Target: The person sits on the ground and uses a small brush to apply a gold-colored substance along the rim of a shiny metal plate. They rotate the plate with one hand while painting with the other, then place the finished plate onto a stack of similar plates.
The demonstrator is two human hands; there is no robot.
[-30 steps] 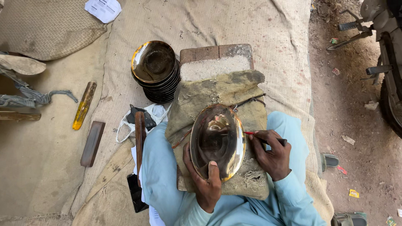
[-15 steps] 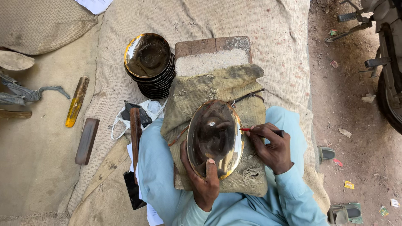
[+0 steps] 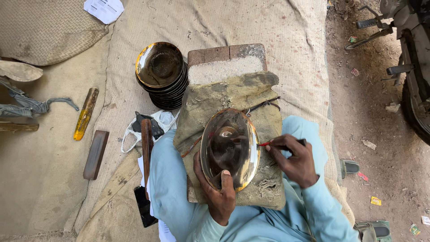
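A shiny oval brass plate (image 3: 230,145) rests on a worn sack-covered block (image 3: 233,101) on my lap. My left hand (image 3: 217,190) grips the plate's near rim, thumb on the inside. My right hand (image 3: 293,159) holds a thin red-tipped pen-like tool (image 3: 268,144), its tip touching the plate's right rim. Both sleeves are light blue.
A stack of similar brass plates (image 3: 162,74) stands on the woven mat (image 3: 277,27) at upper left. A wooden-handled tool (image 3: 146,143), a white bag (image 3: 163,120), a yellow bar (image 3: 85,114) and a brown block (image 3: 95,154) lie to the left. A motorbike (image 3: 410,54) stands at right.
The view has shifted slightly. My hands keep the same hold on the plate and the tool; the tool's tip stays at the right rim.
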